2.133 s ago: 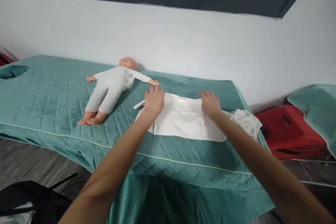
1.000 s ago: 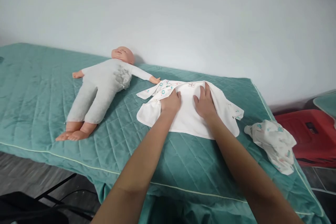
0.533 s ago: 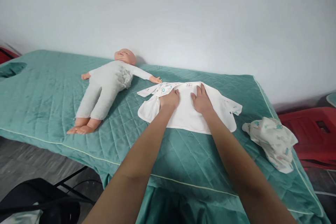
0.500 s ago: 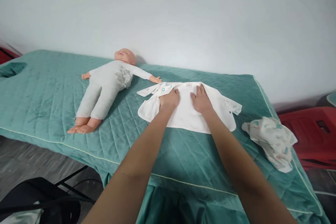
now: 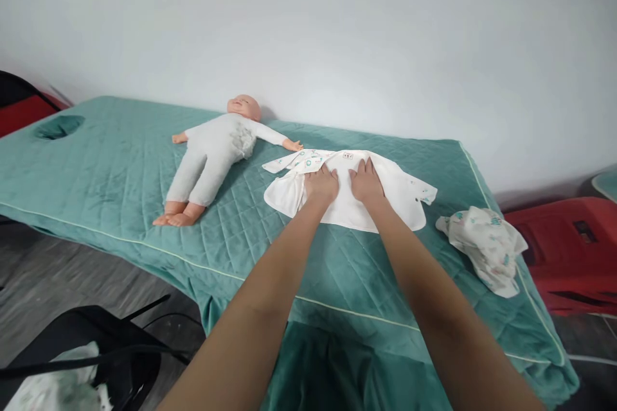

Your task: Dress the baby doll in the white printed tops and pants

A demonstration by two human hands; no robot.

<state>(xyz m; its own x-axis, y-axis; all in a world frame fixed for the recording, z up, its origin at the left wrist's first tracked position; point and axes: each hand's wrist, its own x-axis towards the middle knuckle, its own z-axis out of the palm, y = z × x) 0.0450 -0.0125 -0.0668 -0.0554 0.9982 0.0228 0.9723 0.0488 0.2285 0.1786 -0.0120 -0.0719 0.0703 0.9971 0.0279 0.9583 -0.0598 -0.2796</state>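
A small white baby shirt (image 5: 398,196) with a colourful print lies spread open on the green quilted cover, its plain inner side up. My left hand (image 5: 322,185) rests on it beside the folded-over printed front flap, fingers stretched out. Flat on the inner back, below the neck label, lies my right hand (image 5: 366,181) with its fingers apart. Neither hand grips the cloth visibly. To the left, a baby doll (image 5: 216,141) with a white cloth body lies on its back, one hand close to the shirt's collar edge.
A crumpled printed white garment (image 5: 484,247) lies near the right end of the green-covered bed (image 5: 120,186). Beyond that end stands a red plastic chair (image 5: 569,250). A black seat (image 5: 120,350) holding printed cloth is at lower left. The white wall (image 5: 308,51) runs behind.
The camera view has tilted up, bringing a dark band above the wall into sight. Both hands stay on the shirt, with only slight shifts of the fingers.
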